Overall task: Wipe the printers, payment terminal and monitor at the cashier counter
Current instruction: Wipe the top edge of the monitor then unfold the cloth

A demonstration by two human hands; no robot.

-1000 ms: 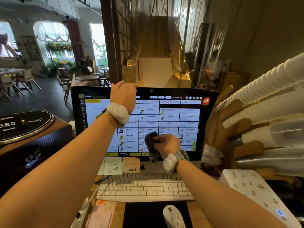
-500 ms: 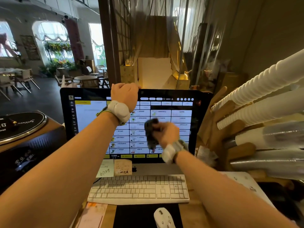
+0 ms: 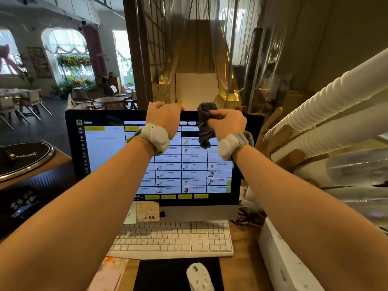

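The black-framed monitor stands lit in front of me, showing a grid of menu items. My left hand grips its top edge near the middle, fingers curled over the back. My right hand holds a bunched dark grey cloth against the upper right part of the screen, just below the top edge. Both wrists wear pale bands. No printer or payment terminal can be picked out with certainty.
A white keyboard lies below the monitor, with a white mouse on a black mat. Sticky notes hang on the monitor's chin. Stacked white cups lean at the right. A white box and a black sign flank the counter.
My right hand has carried the cloth from the lower middle of the screen up to the upper right near the top edge. My left hand stays on the top edge.
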